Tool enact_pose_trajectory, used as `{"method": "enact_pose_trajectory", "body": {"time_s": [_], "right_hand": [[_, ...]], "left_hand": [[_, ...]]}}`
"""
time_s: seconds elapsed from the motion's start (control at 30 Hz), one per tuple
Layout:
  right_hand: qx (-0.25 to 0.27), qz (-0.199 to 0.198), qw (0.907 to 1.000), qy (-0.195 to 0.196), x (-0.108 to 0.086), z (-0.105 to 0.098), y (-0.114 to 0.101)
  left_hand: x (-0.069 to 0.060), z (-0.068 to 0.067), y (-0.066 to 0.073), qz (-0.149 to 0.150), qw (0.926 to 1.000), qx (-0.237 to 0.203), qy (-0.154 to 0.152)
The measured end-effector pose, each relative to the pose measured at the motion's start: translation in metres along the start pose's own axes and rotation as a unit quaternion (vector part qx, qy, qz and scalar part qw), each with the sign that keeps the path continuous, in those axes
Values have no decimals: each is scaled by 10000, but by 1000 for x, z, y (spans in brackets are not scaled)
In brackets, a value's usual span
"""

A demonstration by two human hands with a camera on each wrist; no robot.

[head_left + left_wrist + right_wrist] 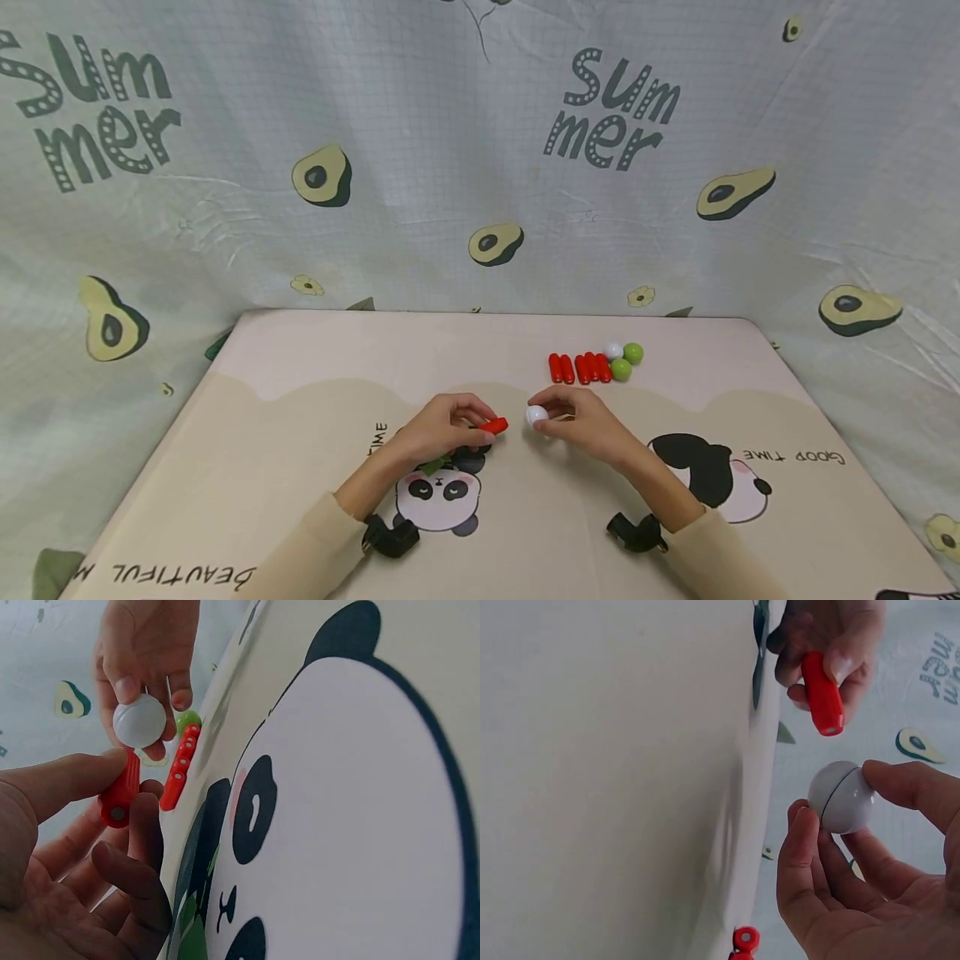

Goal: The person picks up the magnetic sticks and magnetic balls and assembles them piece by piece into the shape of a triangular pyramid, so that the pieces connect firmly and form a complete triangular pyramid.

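My left hand (pixel 448 425) pinches a red rod (pixel 122 791) between thumb and fingers; a small grey dot shows on the rod's end in the left wrist view. A short way to the right, my right hand (pixel 581 421) holds a white ball (pixel 841 797) by its fingertips, and a thin seam runs round the ball. Rod and ball are apart, both held above the table (pixel 300 467). Farther back lie several more red rods (pixel 581 367) side by side. Beside them are two green balls (pixel 621 370) and another white ball (pixel 613 350).
A printed panda (pixel 438 500) lies under the left hand, and a printed dog (pixel 712 475) is right of the right forearm. Behind the table's back edge hangs a pale curtain (pixel 420 167) with avocado prints. Black wrist mounts (pixel 636 533) sit by both sleeves.
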State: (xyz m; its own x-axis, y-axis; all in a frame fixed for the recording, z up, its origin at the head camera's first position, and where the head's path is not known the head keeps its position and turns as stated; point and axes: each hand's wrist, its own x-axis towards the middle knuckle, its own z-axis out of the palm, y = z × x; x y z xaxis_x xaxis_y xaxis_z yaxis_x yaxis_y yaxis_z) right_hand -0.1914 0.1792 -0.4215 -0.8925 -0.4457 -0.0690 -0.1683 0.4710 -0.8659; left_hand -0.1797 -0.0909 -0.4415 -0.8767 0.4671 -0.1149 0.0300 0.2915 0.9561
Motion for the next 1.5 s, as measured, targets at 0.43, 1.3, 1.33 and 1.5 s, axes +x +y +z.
{"method": "enact_pose_trajectory", "body": {"time_s": [0.43, 1.3, 1.33, 1.5], "right_hand": [[190, -114, 9995, -242, -1, 4, 1], [456, -185, 9967, -650, -6, 11, -4], [453, -176, 9967, -657, -6, 12, -4], [446, -181, 9965, -677, -7, 12, -3]], "left_hand": [[-8, -5, 2, 96, 10000, 9, 10], [-14, 2, 4, 259, 9991, 318, 97], [-14, 2, 4, 272, 9991, 309, 105], [-15, 3, 6, 291, 9992, 242, 140]]}}
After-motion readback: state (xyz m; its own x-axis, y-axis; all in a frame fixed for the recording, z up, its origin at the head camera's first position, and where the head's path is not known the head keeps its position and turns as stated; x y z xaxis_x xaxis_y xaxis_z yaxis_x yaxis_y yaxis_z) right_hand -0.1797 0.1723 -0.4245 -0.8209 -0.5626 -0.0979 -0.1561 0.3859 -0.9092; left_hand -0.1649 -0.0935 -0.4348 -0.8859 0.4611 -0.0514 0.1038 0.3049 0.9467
